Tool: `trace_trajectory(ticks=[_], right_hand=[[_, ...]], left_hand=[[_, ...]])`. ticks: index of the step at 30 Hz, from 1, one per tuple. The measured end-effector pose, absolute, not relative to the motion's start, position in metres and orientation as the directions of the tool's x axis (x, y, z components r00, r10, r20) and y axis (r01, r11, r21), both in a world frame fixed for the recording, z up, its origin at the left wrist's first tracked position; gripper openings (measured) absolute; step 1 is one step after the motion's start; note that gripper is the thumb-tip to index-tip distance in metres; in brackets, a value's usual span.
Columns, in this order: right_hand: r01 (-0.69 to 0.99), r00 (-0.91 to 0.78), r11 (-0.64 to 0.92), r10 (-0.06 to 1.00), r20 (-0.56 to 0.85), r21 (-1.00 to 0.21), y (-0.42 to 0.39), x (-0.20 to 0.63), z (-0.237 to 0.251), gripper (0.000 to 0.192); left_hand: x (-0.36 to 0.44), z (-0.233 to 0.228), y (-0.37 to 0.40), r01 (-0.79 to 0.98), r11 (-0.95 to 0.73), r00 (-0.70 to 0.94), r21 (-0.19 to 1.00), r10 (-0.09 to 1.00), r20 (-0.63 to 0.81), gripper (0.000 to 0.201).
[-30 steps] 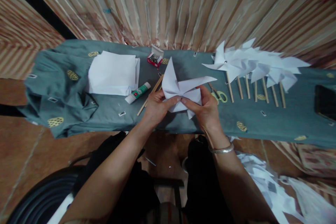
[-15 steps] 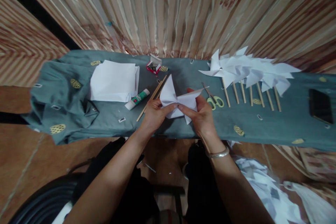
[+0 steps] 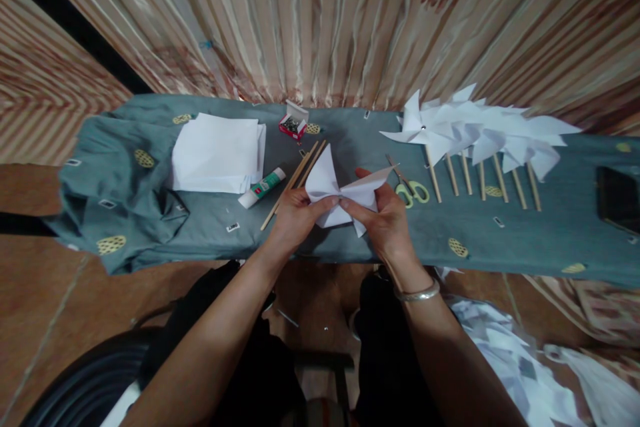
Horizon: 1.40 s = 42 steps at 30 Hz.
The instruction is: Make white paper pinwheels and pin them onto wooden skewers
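A white paper pinwheel (image 3: 323, 177) without a stick is held over the near part of the table. My left hand (image 3: 297, 217) grips its left side, thumb pressed at the centre where the folded points meet. From the other side my right hand (image 3: 387, 217) pinches it, its thumb meeting the left one at the middle. The fingers behind the paper are partly hidden. Just left of the paper lie wooden sticks (image 3: 306, 167) and a glue stick (image 3: 262, 187). Scissors with light green handles (image 3: 417, 192) rest close to my right hand.
A stack of white paper (image 3: 220, 153) lies left on the cloth-covered table (image 3: 350, 250). Behind the sticks stands an open small red box (image 3: 293, 125) of metal pins. Finished pinwheels (image 3: 480, 127) on sticks overlap at right, with a black phone (image 3: 619, 197) beyond. White paper pieces (image 3: 510, 353) sit below.
Both hands keep nearly the same grip on the paper pinwheel. Its right-hand point spreads slightly further up and right. The view has shifted a little.
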State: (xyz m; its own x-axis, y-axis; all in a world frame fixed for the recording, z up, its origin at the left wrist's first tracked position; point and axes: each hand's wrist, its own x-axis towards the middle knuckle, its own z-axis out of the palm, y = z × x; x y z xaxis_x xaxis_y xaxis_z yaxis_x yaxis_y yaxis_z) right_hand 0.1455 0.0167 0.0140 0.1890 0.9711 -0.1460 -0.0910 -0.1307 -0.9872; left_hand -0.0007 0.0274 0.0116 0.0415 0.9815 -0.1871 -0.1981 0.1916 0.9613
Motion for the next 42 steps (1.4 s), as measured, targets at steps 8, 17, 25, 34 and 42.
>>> trace_trajectory(ticks=[8, 17, 25, 34, 42], right_hand=[[-0.066, 0.205, -0.123, 0.970, -0.134, -0.990, 0.0162, 0.1448, 0.0150, 0.066], [-0.080, 0.216, -0.137, 0.965, -0.151, -0.987, 0.0159, 0.1438, 0.0128, 0.066], [-0.078, 0.221, -0.133, 0.964, -0.148, -0.988, 0.0162, 0.1431, 0.0142, 0.065], [-0.083, 0.191, -0.126, 0.971, -0.140, -0.989, 0.0152, 0.1429, 0.0100, 0.063], [-0.052, 0.212, -0.126, 0.968, -0.134, -0.991, 0.0159, 0.1420, 0.0092, 0.057]], left_hand=[[-0.0014, 0.0086, 0.0283, -0.159, 0.177, 0.026, 0.971, 0.984, -0.175, 0.026], [-0.0023, 0.0088, 0.0280, -0.165, 0.168, 0.016, 0.972, 0.986, -0.168, 0.023], [-0.0020, 0.0119, 0.0278, -0.153, 0.181, 0.009, 0.971, 0.983, -0.182, 0.022], [-0.0026, 0.0090, 0.0278, -0.133, 0.161, 0.008, 0.978, 0.987, -0.161, 0.023], [-0.0019, 0.0091, 0.0288, -0.137, 0.164, -0.011, 0.977, 0.986, -0.167, 0.027]])
